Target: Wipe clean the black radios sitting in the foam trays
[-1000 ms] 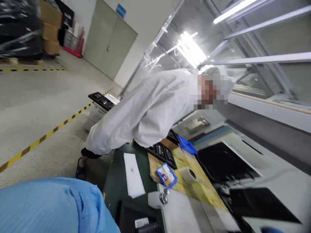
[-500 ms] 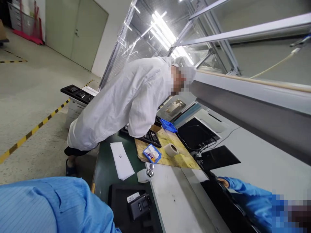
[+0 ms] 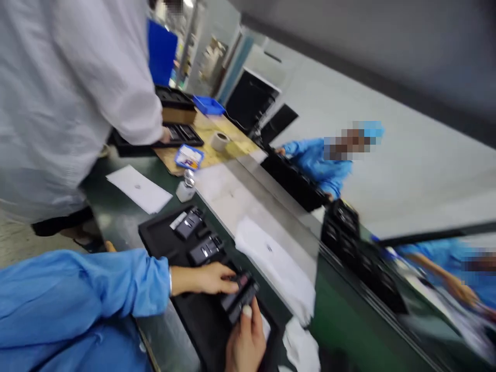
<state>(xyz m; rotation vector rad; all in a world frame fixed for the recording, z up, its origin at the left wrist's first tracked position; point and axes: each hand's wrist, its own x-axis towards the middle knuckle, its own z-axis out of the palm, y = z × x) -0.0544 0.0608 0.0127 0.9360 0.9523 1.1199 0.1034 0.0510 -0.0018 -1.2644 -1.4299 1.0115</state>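
My left hand [image 3: 211, 278] reaches out of a blue sleeve and its fingers are closed on the near end of a small black device [image 3: 240, 295]. From below, my right hand [image 3: 246, 338] grips the same device with the thumb on top. The device lies over a black foam tray [image 3: 160, 238] on the green bench. Two more black devices [image 3: 197, 236] sit in the tray's pockets further away. The picture is blurred by motion.
A person in a white coat [image 3: 73, 88] stands at the left over black trays [image 3: 180, 134]. A white paper sheet [image 3: 139, 188], a small bottle [image 3: 186, 187], a blue box [image 3: 188, 156], a tape roll [image 3: 220, 140] and white cloths [image 3: 277, 263] lie around. People in blue [image 3: 321, 160] work across the conveyor.
The view has swung down from the bent-over person to the bench. Both my hands have come into view, closed on a black device over the tray.
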